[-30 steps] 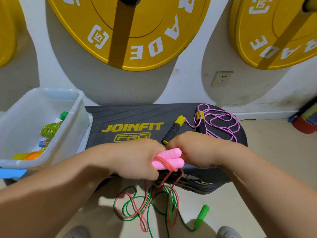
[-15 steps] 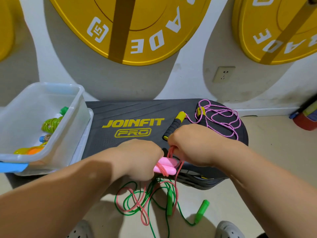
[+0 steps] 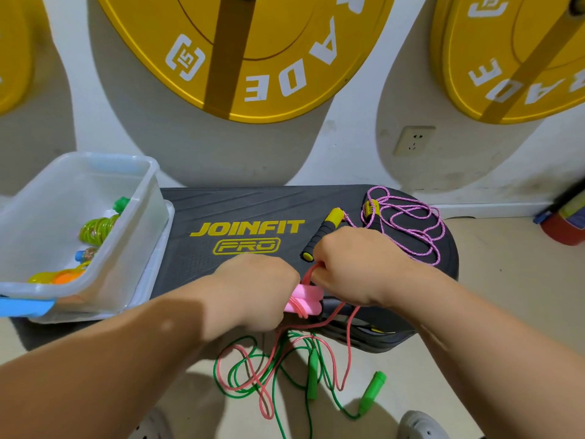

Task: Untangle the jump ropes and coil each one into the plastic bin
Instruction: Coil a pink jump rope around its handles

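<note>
We list: step (image 3: 221,204), yellow "JOINFIT PRO"; plate (image 3: 285,26), white "ADE", "15"; right plate (image 3: 522,33), the same.

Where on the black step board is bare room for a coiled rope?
The board is bare around the JOINFIT print, between the plastic bin and the black-yellow handle. Its right end is crowded by the purple rope; the floor in front holds tangled pink and green ropes.
</note>
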